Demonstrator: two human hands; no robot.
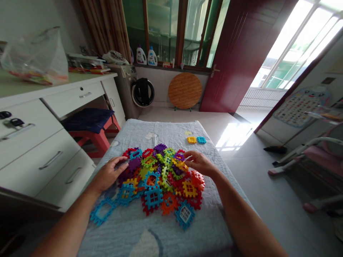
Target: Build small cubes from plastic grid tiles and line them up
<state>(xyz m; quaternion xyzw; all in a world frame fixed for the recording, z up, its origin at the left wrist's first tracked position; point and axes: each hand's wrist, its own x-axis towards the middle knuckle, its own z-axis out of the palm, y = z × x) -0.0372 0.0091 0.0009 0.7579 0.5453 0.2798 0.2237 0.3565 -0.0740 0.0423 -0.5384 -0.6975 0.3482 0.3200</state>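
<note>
A heap of colourful plastic interlocking building tiles (154,198), many with window-like openings, lies on a cloth-covered table (150,232). At the heap's left side is my left hand (108,175), its fingers apart beside purple and red tiles (134,164). My right hand (199,162) reaches in at the right, fingers loosely bent and apart, close to a yellow tile (181,165); whether the fingertips touch it I cannot tell. Nothing shows held in either hand. Farther back on the cloth, a yellow tile (192,140) and a blue tile (201,140) lie side by side.
Left of the table stand a white desk (53,142) and a stool with a dark cushion (88,119). A washing machine (125,85) and a round wooden tabletop (184,90) are behind. A pink chair (318,157) is at the right.
</note>
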